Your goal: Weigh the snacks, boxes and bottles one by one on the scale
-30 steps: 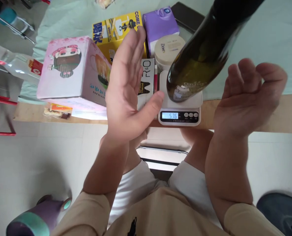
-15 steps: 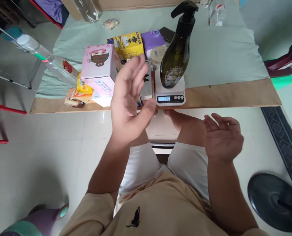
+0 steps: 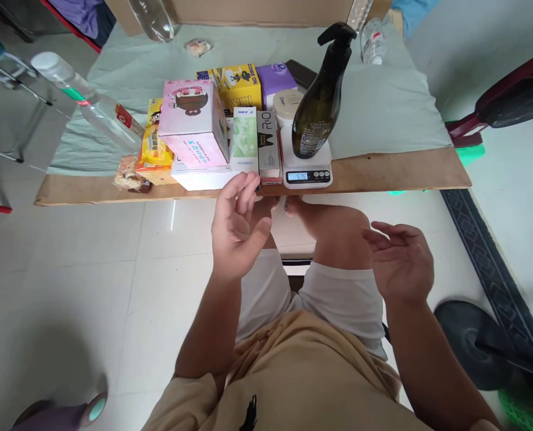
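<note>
Since the earlier frame both hands had drawn back from the scale (image 3: pixel 306 164) toward the lap. The left hand (image 3: pixel 238 230) hung just short of the board's near edge, fingers loosely spread, gripping nothing. The right hand (image 3: pixel 403 260) lay lower, palm up and bare. The dark pump bottle (image 3: pixel 319 102) stood untouched on the scale, whose display was lit, so the weighing looked settled.

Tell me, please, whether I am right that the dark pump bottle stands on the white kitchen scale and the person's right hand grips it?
Not quite. In the head view the dark pump bottle does stand on the white kitchen scale, but the right hand grips nothing; it is open above the knee, apart from the bottle.
</note>
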Demonstrator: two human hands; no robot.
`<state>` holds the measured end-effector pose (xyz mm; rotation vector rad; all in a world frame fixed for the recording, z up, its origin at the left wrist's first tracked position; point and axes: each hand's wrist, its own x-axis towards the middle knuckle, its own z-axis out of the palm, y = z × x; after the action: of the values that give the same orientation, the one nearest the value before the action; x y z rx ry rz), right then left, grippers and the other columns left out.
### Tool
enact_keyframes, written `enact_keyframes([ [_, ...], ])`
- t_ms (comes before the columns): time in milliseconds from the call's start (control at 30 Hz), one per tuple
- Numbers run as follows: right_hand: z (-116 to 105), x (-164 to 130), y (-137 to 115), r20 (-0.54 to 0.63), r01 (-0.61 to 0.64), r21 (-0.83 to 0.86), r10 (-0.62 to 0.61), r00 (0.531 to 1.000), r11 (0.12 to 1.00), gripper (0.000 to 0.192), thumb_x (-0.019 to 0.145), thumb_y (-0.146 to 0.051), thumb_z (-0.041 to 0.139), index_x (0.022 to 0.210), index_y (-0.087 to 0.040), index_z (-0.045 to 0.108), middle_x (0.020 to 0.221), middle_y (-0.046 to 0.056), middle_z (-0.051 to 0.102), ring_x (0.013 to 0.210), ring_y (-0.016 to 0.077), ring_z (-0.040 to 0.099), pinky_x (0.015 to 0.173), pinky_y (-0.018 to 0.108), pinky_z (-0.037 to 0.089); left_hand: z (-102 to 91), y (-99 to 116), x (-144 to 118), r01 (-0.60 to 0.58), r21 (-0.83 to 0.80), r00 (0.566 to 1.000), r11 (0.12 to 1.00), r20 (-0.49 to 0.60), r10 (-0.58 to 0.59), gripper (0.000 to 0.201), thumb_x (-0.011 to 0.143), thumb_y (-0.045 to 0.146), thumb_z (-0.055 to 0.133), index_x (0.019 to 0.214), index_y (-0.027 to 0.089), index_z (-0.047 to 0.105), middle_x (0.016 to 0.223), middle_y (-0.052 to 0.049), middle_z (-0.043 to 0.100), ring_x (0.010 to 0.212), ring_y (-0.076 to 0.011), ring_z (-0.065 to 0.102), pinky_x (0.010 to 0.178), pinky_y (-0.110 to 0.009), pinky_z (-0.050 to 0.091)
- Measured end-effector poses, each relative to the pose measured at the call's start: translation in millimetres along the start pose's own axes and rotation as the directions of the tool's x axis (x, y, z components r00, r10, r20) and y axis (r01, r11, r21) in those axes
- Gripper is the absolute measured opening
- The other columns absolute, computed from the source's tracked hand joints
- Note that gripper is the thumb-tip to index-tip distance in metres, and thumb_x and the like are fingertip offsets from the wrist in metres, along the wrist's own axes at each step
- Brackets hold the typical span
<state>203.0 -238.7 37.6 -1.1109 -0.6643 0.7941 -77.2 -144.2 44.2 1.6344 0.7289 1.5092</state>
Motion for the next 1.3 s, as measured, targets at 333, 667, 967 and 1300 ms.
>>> enact_keyframes([
  [333,4,1,24,0.153,-0.135,-0.05,0.141,0.978,0.99,0.027,0.088,-0.048,0.075,0.093,-0.022,0.073,0.098,0.006,0.083,0.085,0.0235,0.082,0.087,0.047,0.07,16.7,1,5,0.092,-0.037,0.996,0.995,0.018,-0.091,0.067,0.099,0.026,0.073,0.16,0.042,0.047,0.163,-0.004,0.056,0.159,-0.0218,0.05,0.134,-0.033,0.042],
  [667,40,87,42,0.173,-0.052,-0.151,0.078,0.982,0.987,0.02,0.086,-0.036,0.079,0.099,-0.023,0.073,0.108,0.006,0.081,0.098,0.0197,0.081,0.091,0.039,0.068,49.2,-38,71,0.195,-0.015,0.981,0.981,0.024,-0.194,0.062,0.097,0.026,0.07,0.156,0.033,0.05,0.158,-0.009,0.054,0.156,-0.027,0.052,0.134,-0.043,0.044],
  [967,127,202,21,0.396,0.252,-0.284,-0.126,0.91,0.925,0.076,0.057,-0.019,0.093,0.123,-0.038,0.062,0.132,0.001,0.071,0.12,0.0198,0.073,0.107,0.044,0.059,59.5,-54,133,0.31,0.07,0.945,0.948,0.088,-0.315,0.073,0.095,0.041,0.066,0.158,0.022,0.037,0.169,-0.016,0.044,0.16,-0.0346,0.043,0.135,-0.056,0.038],
  [1300,164,202,2,0.343,0.286,-0.719,-0.035,0.939,0.634,0.051,0.042,-0.042,0.101,0.081,-0.025,0.072,0.082,0.008,0.076,0.074,0.0274,0.073,0.065,0.047,0.062,43.1,-49,115,0.195,-0.123,0.95,0.973,0.271,-0.157,0.092,0.09,0.053,0.074,0.162,0.009,0.038,0.177,-0.027,0.032,0.17,-0.0389,0.026,0.137,-0.061,0.035],
])
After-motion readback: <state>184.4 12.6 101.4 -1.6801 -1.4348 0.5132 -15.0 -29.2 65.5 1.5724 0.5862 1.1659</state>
